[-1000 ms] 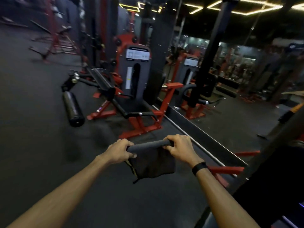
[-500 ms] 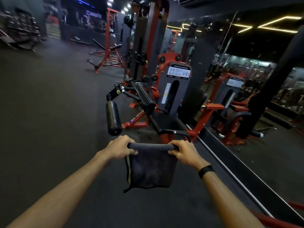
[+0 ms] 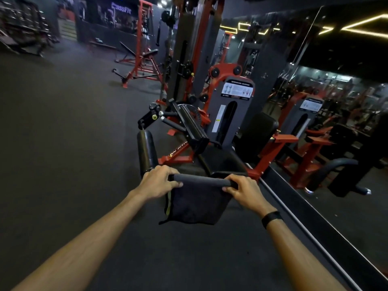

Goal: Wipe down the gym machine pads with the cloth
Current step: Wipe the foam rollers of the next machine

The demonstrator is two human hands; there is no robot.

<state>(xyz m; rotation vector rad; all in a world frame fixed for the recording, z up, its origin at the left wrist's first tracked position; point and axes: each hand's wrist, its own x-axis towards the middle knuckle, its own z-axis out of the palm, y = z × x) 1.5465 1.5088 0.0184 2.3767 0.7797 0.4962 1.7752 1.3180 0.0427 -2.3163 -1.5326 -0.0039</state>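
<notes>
A dark cloth [image 3: 197, 202] hangs folded in front of me, stretched between both hands. My left hand [image 3: 158, 181] grips its left top corner and my right hand [image 3: 241, 190] grips its right top corner. Just beyond the cloth stands a red and black leg machine with a black roller pad [image 3: 146, 152], a long black thigh pad [image 3: 192, 123], a black seat pad [image 3: 222, 160] and a black back pad [image 3: 258, 133]. My hands are short of the pads and touch none of them.
A wall mirror [image 3: 336, 143] with a black base ledge runs along the right side. The machine's grey weight stack cover [image 3: 231, 110] stands behind the pads. A red rack and bench [image 3: 142, 57] stand further back on the dark rubber floor [image 3: 63, 143].
The machine has come nearer and now fills the middle of the view; I have moved toward it. Both hands keep the same hold on the cloth.
</notes>
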